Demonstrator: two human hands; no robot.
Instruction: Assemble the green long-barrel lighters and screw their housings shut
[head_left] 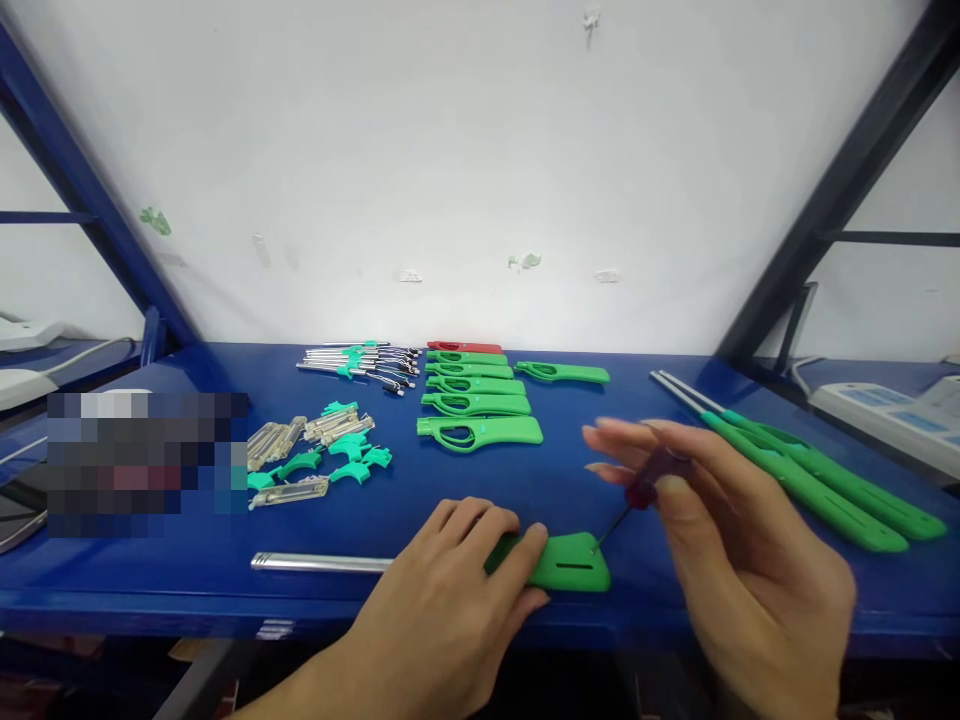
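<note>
A green lighter with a long silver tube lies across the blue table near its front edge, tube pointing left. My left hand is closed over its middle and presses it down. Pinched between the thumb and fingers of my right hand is a small screwdriver with a dark red handle. Its thin shaft slants down to the left, and the tip touches the upper right end of the green handle. The lighter's middle is hidden under my left hand.
Green casings and a red one lie at the back centre. Silver rods, clear fuel tanks and teal triggers are left. Two long green lighters lie right. Blue table has a front edge.
</note>
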